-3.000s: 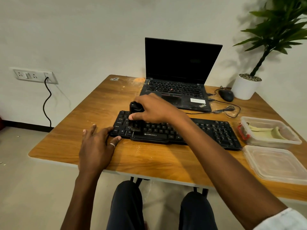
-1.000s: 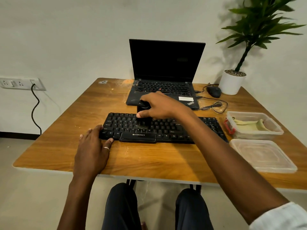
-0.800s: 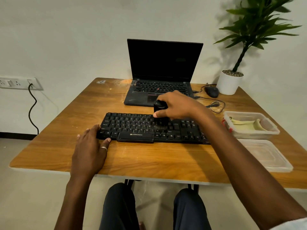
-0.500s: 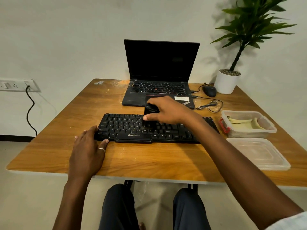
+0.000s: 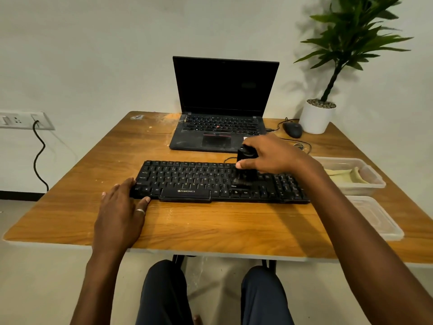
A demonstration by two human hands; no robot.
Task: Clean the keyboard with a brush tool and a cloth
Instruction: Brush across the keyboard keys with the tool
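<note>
A black keyboard (image 5: 187, 181) lies across the middle of the wooden table (image 5: 210, 226). My right hand (image 5: 271, 156) grips a black brush tool (image 5: 244, 160) upright, its bristles down on the keys right of the keyboard's centre. My left hand (image 5: 121, 207) lies flat on the table, fingers straight, touching the keyboard's front left corner. A yellowish cloth (image 5: 344, 175) sits folded inside a clear plastic container (image 5: 372, 184) at the right.
An open black laptop (image 5: 222, 106) stands behind the keyboard. A mouse (image 5: 293, 130) with its cable and a white potted plant (image 5: 317, 116) are at the back right. A clear lid (image 5: 375, 219) lies near the right front edge. My knees show below the table.
My right hand has swept the brush to the right along the keys, from the keyboard's middle toward its right half. My left hand stays at the left corner.
</note>
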